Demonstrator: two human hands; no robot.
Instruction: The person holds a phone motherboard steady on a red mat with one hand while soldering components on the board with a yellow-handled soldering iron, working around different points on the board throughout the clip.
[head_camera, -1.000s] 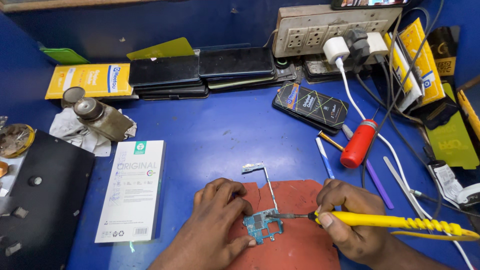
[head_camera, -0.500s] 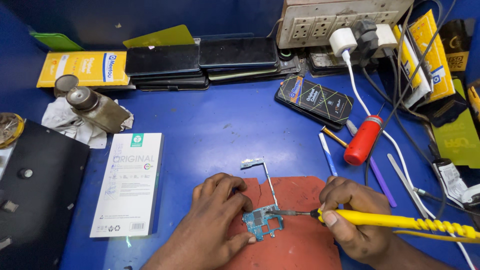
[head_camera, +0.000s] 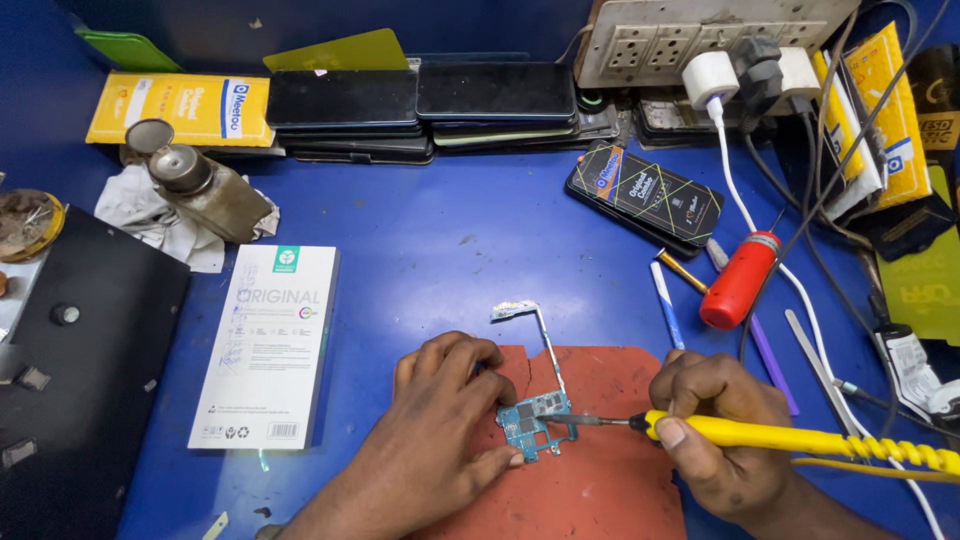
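A small blue circuit board (head_camera: 535, 423) with a thin metal strip running up from it lies on a reddish-brown mat (head_camera: 590, 480) at the near edge of the blue bench. My left hand (head_camera: 445, 425) rests on the mat and pins the board's left side with its fingertips. My right hand (head_camera: 722, 435) grips a yellow-handled soldering iron (head_camera: 790, 438) like a pen. The iron's metal tip (head_camera: 580, 420) touches the board's right edge.
A white flat box (head_camera: 268, 345) lies left of the mat, a black pad (head_camera: 75, 370) further left. A red-handled tool (head_camera: 738, 280), blue pen and cables crowd the right. Stacked phones (head_camera: 420, 105), a power strip (head_camera: 700, 35), a metal bottle (head_camera: 205, 190) line the back.
The view has shifted slightly; both hands stay on the mat. The iron's tip remains at the board's right edge, with only small movement of the hands.
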